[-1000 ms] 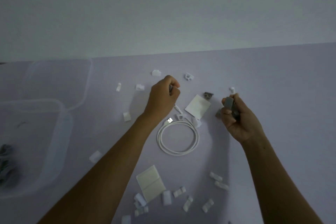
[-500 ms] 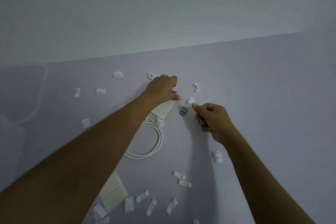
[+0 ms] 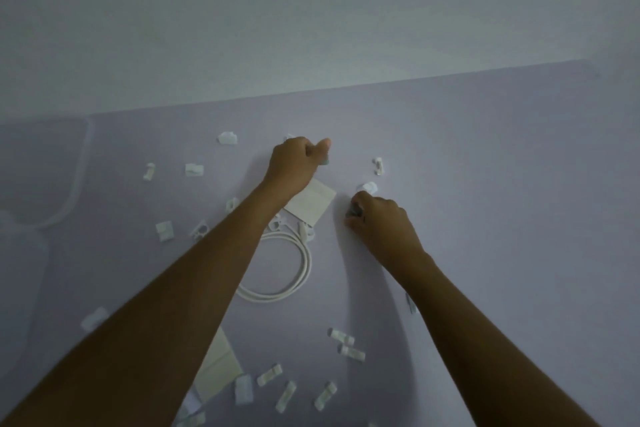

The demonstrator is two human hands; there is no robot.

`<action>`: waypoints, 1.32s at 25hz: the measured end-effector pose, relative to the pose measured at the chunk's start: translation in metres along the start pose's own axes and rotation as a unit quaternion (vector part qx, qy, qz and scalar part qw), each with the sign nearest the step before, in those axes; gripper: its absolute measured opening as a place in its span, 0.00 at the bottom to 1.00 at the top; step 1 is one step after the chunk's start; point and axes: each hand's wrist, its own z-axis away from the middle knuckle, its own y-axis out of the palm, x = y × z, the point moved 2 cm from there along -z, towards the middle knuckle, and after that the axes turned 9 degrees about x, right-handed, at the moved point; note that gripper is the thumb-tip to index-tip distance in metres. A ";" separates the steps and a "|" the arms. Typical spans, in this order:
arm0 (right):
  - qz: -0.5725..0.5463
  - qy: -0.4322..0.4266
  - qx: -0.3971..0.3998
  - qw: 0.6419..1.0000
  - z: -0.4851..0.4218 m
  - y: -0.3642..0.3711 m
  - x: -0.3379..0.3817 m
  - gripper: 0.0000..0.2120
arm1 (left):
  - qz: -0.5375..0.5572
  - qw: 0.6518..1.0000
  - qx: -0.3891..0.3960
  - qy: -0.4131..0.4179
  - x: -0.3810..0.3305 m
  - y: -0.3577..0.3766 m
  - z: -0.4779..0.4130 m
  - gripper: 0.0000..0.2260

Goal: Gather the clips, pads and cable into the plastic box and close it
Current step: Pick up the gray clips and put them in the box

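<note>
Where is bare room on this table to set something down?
Bare: the wide stretch right of the right hand, and the narrow strip beyond the left hand. Crowded: around the cable, and among the near clips.

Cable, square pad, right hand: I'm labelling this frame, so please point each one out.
white cable (image 3: 307, 265), head view, right side of its coil.
square pad (image 3: 311, 203), head view, middle of its flat face.
right hand (image 3: 381, 222), head view, back of the hand.
</note>
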 end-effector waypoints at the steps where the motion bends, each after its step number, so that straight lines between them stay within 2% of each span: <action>1: -0.012 0.005 0.000 1.000 0.000 0.001 -0.001 0.13 | 0.130 0.991 0.015 -0.027 0.003 -0.003 0.007 0.18; 2: -0.050 0.018 0.000 0.999 0.003 -0.001 -0.002 0.11 | 0.277 0.959 0.034 -0.052 0.006 -0.004 0.015 0.17; 3: -0.120 0.040 -0.006 0.992 0.006 -0.004 -0.003 0.09 | 0.404 0.910 0.053 -0.071 0.008 -0.005 0.024 0.15; 4: -0.235 0.069 -0.009 0.970 0.012 -0.007 -0.003 0.08 | 0.491 0.865 0.065 -0.080 0.011 -0.006 0.034 0.14; 5: -0.389 0.099 0.001 0.916 0.017 -0.010 -0.002 0.07 | 0.552 0.826 0.078 -0.086 0.013 -0.005 0.043 0.14; 7: -0.669 0.124 0.060 0.731 0.031 -0.016 0.010 0.09 | 0.636 0.759 0.108 -0.084 0.020 -0.006 0.062 0.15; 8: -0.750 0.117 0.091 0.645 0.039 -0.018 0.018 0.10 | 0.668 0.730 0.121 -0.077 0.024 -0.008 0.071 0.16; 9: -0.802 0.104 0.119 0.576 0.045 -0.019 0.026 0.12 | 0.693 0.706 0.134 -0.066 0.027 -0.010 0.080 0.16; 10: -0.837 0.089 0.145 0.521 0.052 -0.018 0.036 0.14 | 0.709 0.689 0.142 -0.055 0.031 -0.013 0.090 0.16; 12: -0.881 0.072 0.178 0.432 0.063 -0.012 0.058 0.16 | 0.722 0.675 0.147 -0.042 0.038 -0.022 0.110 0.15; 14: -0.911 0.066 0.178 0.367 0.074 -0.004 0.080 0.18 | 0.724 0.673 0.148 -0.037 0.046 -0.034 0.131 0.15; 16: -0.922 0.070 0.161 0.346 0.085 0.004 0.102 0.17 | 0.721 0.678 0.139 -0.033 0.057 -0.051 0.154 0.16; 22: -0.915 0.111 0.114 0.371 0.106 0.024 0.171 0.13 | 0.702 0.704 0.103 -0.034 0.096 -0.107 0.213 0.15; 28: -0.885 0.152 0.133 0.419 0.113 0.041 0.254 0.10 | 0.609 0.790 0.058 -0.034 0.138 -0.183 0.264 0.13; 33: -0.871 0.141 0.173 0.437 0.118 0.059 0.325 0.10 | 0.500 0.866 0.000 -0.020 0.197 -0.256 0.305 0.11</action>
